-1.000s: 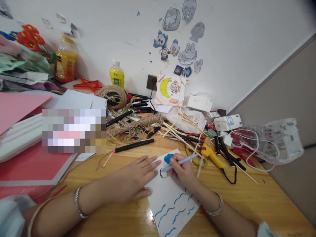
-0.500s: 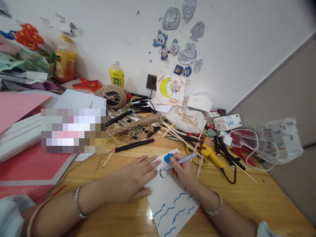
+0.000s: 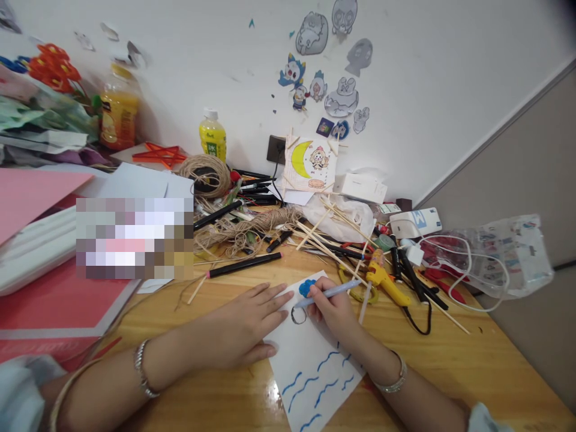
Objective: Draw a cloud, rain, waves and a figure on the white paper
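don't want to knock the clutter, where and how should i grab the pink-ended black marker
Pinch the marker mid-barrel, across its width, probably from above and the near side: it lies flat, long and slim, with tangled twine just beyond.

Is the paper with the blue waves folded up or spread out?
Spread out: the paper lies flat on the table, no fold showing, with the left hand resting on its edge.
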Demonstrator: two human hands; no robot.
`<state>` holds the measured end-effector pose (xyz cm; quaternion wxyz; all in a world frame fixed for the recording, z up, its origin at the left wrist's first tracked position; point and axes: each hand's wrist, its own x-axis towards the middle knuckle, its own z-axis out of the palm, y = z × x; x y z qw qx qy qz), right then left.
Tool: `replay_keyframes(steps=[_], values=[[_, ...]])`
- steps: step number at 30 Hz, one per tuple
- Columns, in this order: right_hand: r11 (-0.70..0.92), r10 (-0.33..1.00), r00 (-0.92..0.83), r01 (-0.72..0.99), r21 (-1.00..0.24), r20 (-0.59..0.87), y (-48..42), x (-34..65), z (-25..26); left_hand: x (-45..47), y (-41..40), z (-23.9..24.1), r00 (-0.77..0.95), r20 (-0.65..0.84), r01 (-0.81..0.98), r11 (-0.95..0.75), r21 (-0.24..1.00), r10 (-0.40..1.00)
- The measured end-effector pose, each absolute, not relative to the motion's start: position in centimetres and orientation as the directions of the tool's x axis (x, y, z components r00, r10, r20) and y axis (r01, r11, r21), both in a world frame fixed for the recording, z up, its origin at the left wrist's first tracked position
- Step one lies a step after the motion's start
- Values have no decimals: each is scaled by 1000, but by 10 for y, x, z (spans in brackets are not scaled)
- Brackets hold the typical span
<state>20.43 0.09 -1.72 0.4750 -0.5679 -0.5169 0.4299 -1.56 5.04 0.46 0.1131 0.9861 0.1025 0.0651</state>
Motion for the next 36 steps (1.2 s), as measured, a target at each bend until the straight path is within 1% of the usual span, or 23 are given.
replay_keyframes(steps=[5, 13, 18, 22, 25, 31, 36], values=[[-25, 995, 103, 176, -984, -6, 1, 203, -15, -16, 51, 3, 966, 134, 183, -951, 250, 221], [-6, 993, 115, 182, -983, 15, 1, 203, -15, -17, 50, 4, 967, 121, 189, -947, 259, 226], [-26, 993, 116, 176, -984, -6, 1, 203, -14, -16, 50, 3, 963, 135, 190, -943, 274, 233], [-13, 994, 113, 170, -985, 7, 1, 202, -14, -16, 51, 5, 969, 100, 195, -948, 251, 225], [-41, 993, 114, 144, -989, -24, 1, 201, -14, -16, 50, 5, 970, 97, 195, -950, 243, 224], [-46, 995, 99, 163, -986, -30, -1, 201, -12, -17, 50, 3, 963, 148, 181, -947, 267, 226], [-71, 993, 107, 145, -987, -56, -1, 199, -10, -15, 50, 7, 971, 77, 203, -950, 236, 227]])
